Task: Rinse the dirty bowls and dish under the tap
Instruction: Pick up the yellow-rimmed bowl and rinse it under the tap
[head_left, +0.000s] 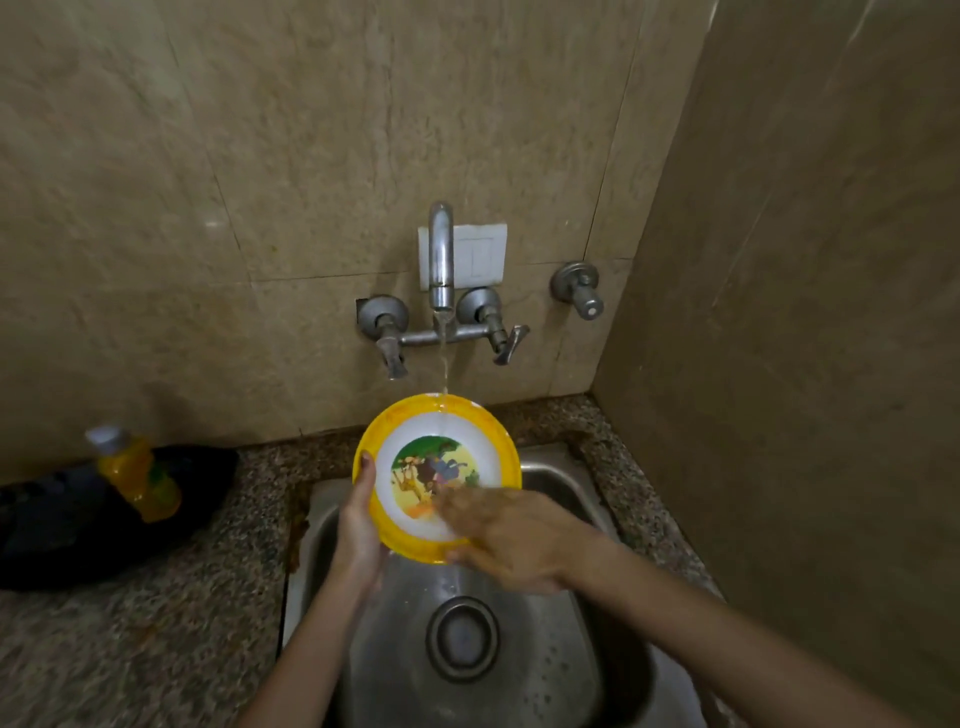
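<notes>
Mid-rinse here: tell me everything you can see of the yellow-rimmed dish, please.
The round yellow-rimmed dish, plastic by its look, has a white band and a printed cartoon picture at its centre. It is held tilted, face toward the camera, above the steel sink. The left hand grips its left rim, thumb on the face; the right hand lays blurred fingers across its lower right face. The thin water stream from the metal tap strikes its top rim.
</notes>
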